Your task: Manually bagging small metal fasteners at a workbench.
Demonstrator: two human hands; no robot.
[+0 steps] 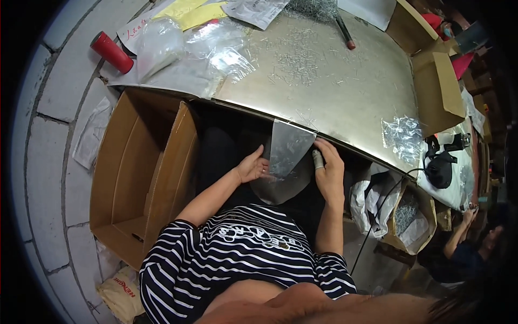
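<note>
A clear plastic bag (291,144) is spread between my hands at the near edge of the metal table. My right hand (331,170) has its fingertips at the bag's upper right corner, gripping it there; its thumb wears a pale wrap (318,159). Beside the bag's left edge is my left hand (252,166), thumb raised apart from the fingers, whose tips pass partly behind the plastic. A rounded grey, see-through sheet or dish (283,186) lies below over my lap; I cannot tell which. Many small metal pins (302,59) are scattered on the table (367,86).
An open cardboard box (129,162) stands left. A red cylinder (111,52), plastic bags (216,51) and a dark-handled tool (345,32) lie on the table. To the right are a pile of clear packets (402,137), a cable (377,210) and a box of metal pieces (413,218). Another person (469,248) sits beyond.
</note>
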